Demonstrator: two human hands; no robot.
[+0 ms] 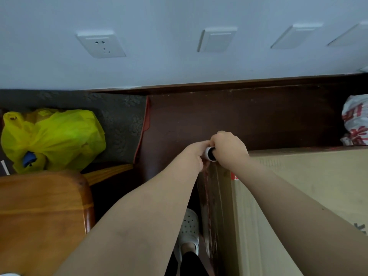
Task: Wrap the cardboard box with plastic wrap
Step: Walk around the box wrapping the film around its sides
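A large tan cardboard box [310, 196] fills the lower right of the head view. At its far left corner stands a plastic wrap roll [210, 153], of which only the white tube end shows. My right hand [229, 150] grips the roll from above and the right. My left hand [197, 154] holds it from the left, its fingers hidden behind the roll. A clear sheet of wrap [211, 206] stretches down the box's left side, shiny and streaked.
A dark wooden surface [239, 120] lies beyond the box, against a pale wall with a socket [101, 44]. A yellow plastic bag [51, 138] sits at the left, a wooden chair seat [39, 216] below it. A white printed bag [356, 124] is at the right edge. A white shoe [189, 228] is on the floor.
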